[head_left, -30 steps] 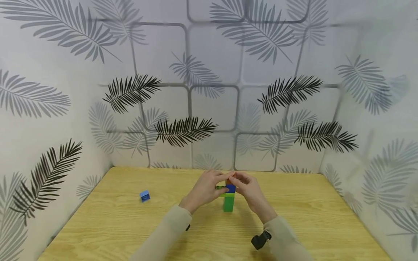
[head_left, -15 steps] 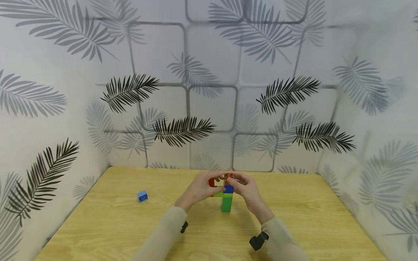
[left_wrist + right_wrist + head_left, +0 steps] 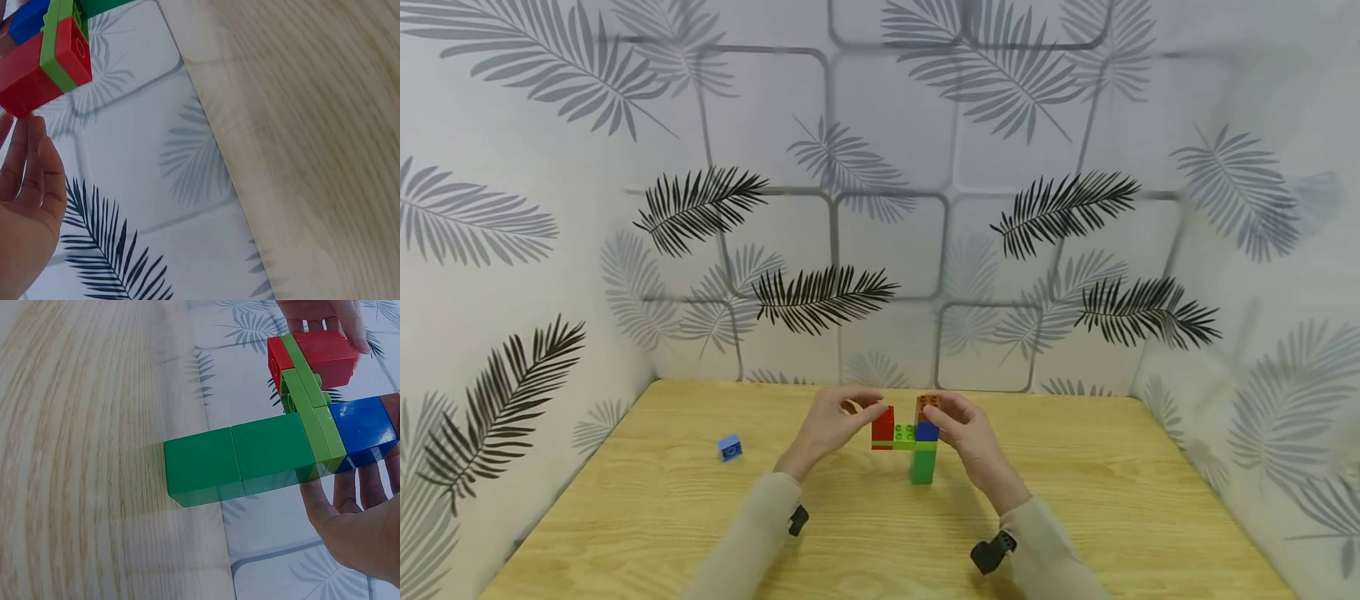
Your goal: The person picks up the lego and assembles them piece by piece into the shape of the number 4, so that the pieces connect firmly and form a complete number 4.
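A toy brick tower stands on the table: stacked green bricks (image 3: 215, 459), a light green plate (image 3: 905, 434) reaching out to the left, then a blue brick (image 3: 362, 428) and an orange brick (image 3: 928, 405) on top. A red brick (image 3: 882, 423) sits on the plate's left end, with another red piece (image 3: 74, 50) underneath. My right hand (image 3: 964, 433) holds the tower's upper part, thumb on the orange brick, fingers behind. Beside the red brick's top is my left hand (image 3: 833, 423), its fingers loosely extended; whether the fingertips touch it I cannot tell.
A loose blue brick (image 3: 730, 447) lies on its side on the wooden table (image 3: 647, 517), left of the hands. Behind the table rises a leaf-patterned wall covering (image 3: 887, 333).
My left hand has moved left, from around the tower's top to the red brick, bringing the plate and red bricks into view. The right hand stays at the tower's top.
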Demonstrator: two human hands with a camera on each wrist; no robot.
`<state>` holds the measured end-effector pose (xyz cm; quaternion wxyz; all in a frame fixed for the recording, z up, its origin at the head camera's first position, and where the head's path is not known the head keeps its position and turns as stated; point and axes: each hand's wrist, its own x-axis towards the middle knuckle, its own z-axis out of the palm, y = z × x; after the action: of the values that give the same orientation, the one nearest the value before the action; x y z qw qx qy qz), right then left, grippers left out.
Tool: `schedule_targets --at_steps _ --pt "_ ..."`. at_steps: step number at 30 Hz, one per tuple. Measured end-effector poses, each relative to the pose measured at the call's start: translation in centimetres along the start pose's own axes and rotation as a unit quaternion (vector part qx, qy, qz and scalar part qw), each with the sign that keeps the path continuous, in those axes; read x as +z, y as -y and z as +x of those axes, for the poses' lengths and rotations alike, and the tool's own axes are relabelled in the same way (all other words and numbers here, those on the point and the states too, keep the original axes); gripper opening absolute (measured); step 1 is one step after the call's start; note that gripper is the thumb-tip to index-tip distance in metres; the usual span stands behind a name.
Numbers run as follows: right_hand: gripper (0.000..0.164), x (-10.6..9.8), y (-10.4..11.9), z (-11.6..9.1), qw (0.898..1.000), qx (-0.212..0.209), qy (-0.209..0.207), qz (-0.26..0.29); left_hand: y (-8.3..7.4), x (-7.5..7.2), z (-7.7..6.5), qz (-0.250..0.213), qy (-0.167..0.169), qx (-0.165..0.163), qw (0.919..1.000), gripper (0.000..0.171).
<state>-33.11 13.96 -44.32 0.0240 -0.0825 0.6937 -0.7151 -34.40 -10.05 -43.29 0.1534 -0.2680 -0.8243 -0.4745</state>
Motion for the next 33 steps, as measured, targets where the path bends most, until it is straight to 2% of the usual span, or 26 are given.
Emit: schedule_targets --at_steps 5,9,12,20,27,33 --pt "0.044 0.1 -0.1 0.0 1.000 -0.002 0.004 0.009 0.8 -1.5 -0.8 -0.043 -0.005 -0.043 0.9981 0.018" --pt "0.044 0.1 -0.1 -0.1 1.000 -0.003 0.008 0.012 1.7 -3.0 -1.6 -0.095 -0.004 -0.089 0.9915 0.022" --pt "0.044 0.1 -0.1 -0.2 1.000 -0.004 0.003 0.011 2.2 -4.2 -2.1 -0.119 -0.006 -0.109 0.9868 0.026" --pt "0.045 0.1 -0.1 -0.2 1.000 -0.006 0.002 0.023 3.4 -7.3 -3.0 -0.124 -0.003 -0.151 0.9808 0.030" --pt "0.046 0.2 -0.1 -0.2 0.999 -0.008 0.005 0.040 4.8 -9.7 -3.7 -0.095 -0.013 -0.160 0.9824 0.031" --pt "0.047 0.3 0.0 -0.4 0.999 -0.008 0.001 0.042 6.0 -11.2 -4.4 -0.077 -0.014 -0.177 0.9811 0.034"
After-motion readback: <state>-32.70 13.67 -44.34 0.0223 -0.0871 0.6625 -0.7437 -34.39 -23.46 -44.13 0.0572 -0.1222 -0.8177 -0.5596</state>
